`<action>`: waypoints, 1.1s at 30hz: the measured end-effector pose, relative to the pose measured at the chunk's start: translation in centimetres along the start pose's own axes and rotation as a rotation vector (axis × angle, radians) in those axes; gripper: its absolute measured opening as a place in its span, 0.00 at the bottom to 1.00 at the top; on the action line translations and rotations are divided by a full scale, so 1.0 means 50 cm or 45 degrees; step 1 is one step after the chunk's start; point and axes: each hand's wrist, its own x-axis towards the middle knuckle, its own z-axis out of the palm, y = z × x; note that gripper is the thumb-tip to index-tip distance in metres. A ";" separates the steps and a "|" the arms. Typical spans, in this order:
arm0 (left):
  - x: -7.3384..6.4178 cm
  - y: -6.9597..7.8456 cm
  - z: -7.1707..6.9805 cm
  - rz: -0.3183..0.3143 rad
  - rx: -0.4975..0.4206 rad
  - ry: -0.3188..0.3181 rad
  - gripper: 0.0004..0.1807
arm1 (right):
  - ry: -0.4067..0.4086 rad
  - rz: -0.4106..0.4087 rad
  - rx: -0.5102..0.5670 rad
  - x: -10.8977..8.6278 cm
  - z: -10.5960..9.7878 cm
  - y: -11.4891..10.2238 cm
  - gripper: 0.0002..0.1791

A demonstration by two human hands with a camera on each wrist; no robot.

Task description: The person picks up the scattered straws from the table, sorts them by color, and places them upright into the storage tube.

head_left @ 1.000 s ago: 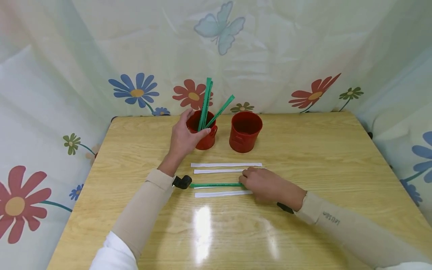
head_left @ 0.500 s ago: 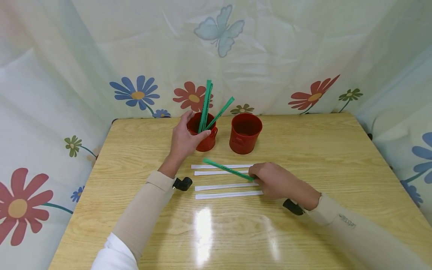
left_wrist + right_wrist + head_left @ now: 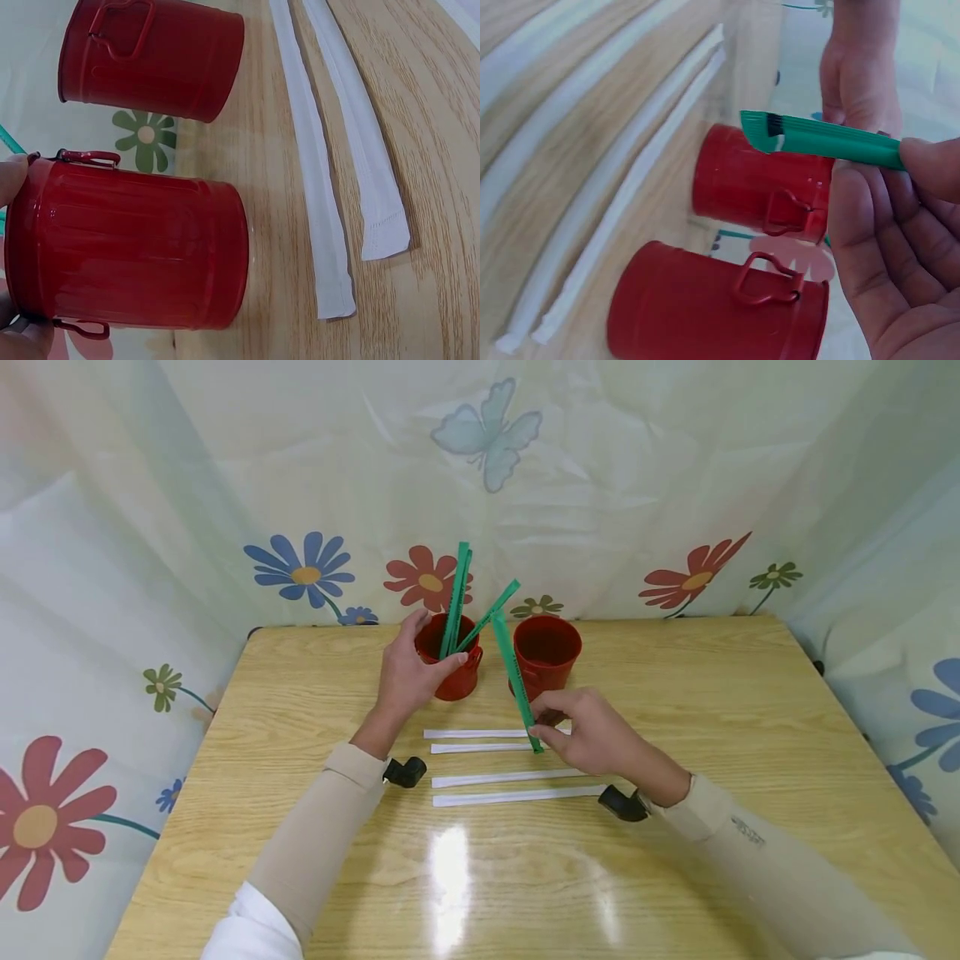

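My left hand [image 3: 407, 672] holds the left red bucket [image 3: 459, 683] near its rim, thumb and fingers on opposite sides. Several green wrapped straws [image 3: 456, 593] lean upright inside that bucket. Between thumb and fingers, my right hand [image 3: 600, 737] pinches another green wrapped straw [image 3: 513, 670] by its lower end. This straw is raised above the table and tilted, its top pointing at the gap between the buckets. In the right wrist view the pinched straw [image 3: 832, 142] shows a crimped, flattened end. Just beyond my right hand stands the right red bucket [image 3: 549, 670], with no straws visible in it.
Several white paper-wrapped straws [image 3: 502, 778] lie side by side across the wooden table [image 3: 360, 860], in front of the buckets. A flowered curtain [image 3: 600, 485] hangs behind the table's far edge and along both sides.
My right hand has lifted the green straw off the white straws, turned it from lying flat to steeply tilted, and moved it towards the buckets. My left hand has stayed at the left bucket.
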 end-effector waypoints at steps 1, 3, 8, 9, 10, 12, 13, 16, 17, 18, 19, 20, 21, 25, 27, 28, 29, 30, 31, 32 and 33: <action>0.000 0.000 0.001 -0.003 -0.002 -0.003 0.48 | 0.023 0.001 0.018 0.004 0.000 -0.002 0.06; 0.000 -0.001 0.002 -0.005 -0.002 -0.001 0.48 | 0.058 0.015 0.055 0.012 -0.002 -0.006 0.06; 0.001 -0.001 0.002 -0.003 0.000 0.003 0.47 | 0.122 0.064 0.109 0.029 -0.007 -0.017 0.05; 0.001 -0.001 0.002 -0.003 0.002 0.004 0.47 | 0.133 0.068 0.112 0.032 -0.007 -0.017 0.05; 0.002 -0.001 0.002 -0.003 0.003 0.004 0.47 | 0.144 0.071 0.115 0.035 -0.007 -0.018 0.05; 0.002 -0.001 0.002 -0.004 0.007 0.004 0.47 | 0.173 0.072 0.122 0.042 -0.007 -0.020 0.06; 0.002 -0.001 0.002 -0.004 0.008 0.004 0.48 | 0.186 0.071 0.136 0.046 -0.008 -0.021 0.06; 0.001 -0.002 0.002 -0.007 0.008 0.001 0.48 | 0.225 0.092 0.172 0.060 -0.012 -0.028 0.06; 0.000 -0.002 0.001 -0.007 0.007 0.000 0.48 | 0.236 0.099 0.183 0.065 -0.014 -0.030 0.05; 0.000 -0.002 0.002 -0.005 0.004 -0.001 0.48 | 0.246 0.106 0.195 0.070 -0.016 -0.033 0.05; -0.001 -0.002 0.001 -0.005 0.001 0.000 0.47 | 0.256 0.110 0.207 0.076 -0.018 -0.036 0.04; -0.001 -0.003 0.001 -0.004 -0.003 0.000 0.47 | 0.267 0.111 0.209 0.082 -0.020 -0.038 0.04; -0.002 -0.003 0.001 -0.001 -0.007 0.002 0.47 | 0.277 0.111 0.208 0.088 -0.021 -0.039 0.04; -0.003 -0.005 0.002 0.006 -0.012 0.012 0.47 | 0.316 0.086 0.187 0.108 -0.023 -0.045 0.03; -0.003 -0.005 0.002 0.011 -0.010 0.010 0.47 | 0.337 0.076 0.179 0.115 -0.023 -0.048 0.02; -0.003 -0.004 0.003 0.012 -0.008 0.008 0.47 | 0.348 0.070 0.182 0.118 -0.022 -0.049 0.02; -0.002 -0.004 0.003 0.013 -0.006 0.005 0.47 | 0.359 0.068 0.183 0.122 -0.022 -0.051 0.02; -0.002 -0.004 0.004 0.012 -0.007 0.003 0.47 | 0.368 0.063 0.189 0.126 -0.022 -0.053 0.02; -0.002 -0.004 0.004 0.012 -0.007 0.000 0.47 | 0.377 0.061 0.197 0.131 -0.022 -0.054 0.02; -0.002 -0.004 0.004 0.011 -0.007 -0.001 0.47 | 0.385 0.059 0.199 0.135 -0.022 -0.056 0.02; -0.001 -0.004 0.005 0.011 -0.006 -0.001 0.47 | 0.391 0.058 0.208 0.139 -0.022 -0.057 0.02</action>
